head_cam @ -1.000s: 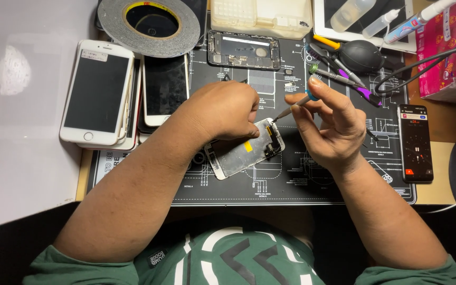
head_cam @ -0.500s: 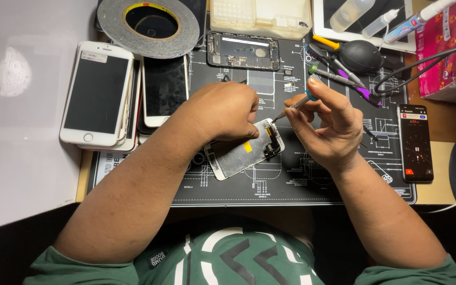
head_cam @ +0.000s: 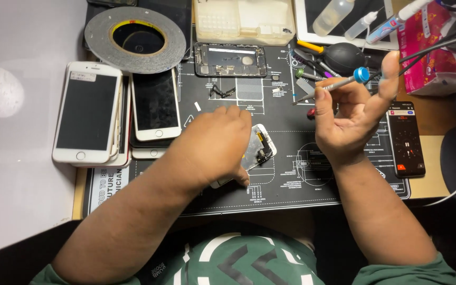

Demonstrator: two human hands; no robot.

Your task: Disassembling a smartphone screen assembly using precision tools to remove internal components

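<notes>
The right hand [head_cam: 349, 119] pinches a slim screwdriver [head_cam: 333, 84] with a blue cap between thumb and fingers, lifted above the black repair mat [head_cam: 291, 174]. The left hand [head_cam: 215, 145] lies fingers together over a detached phone screen assembly [head_cam: 259, 148] resting on the mat, beside a stack of white phones [head_cam: 88, 119].

Wooden desk [head_cam: 426, 184] beside a pale, light-reflecting surface [head_cam: 22, 105].
</notes>
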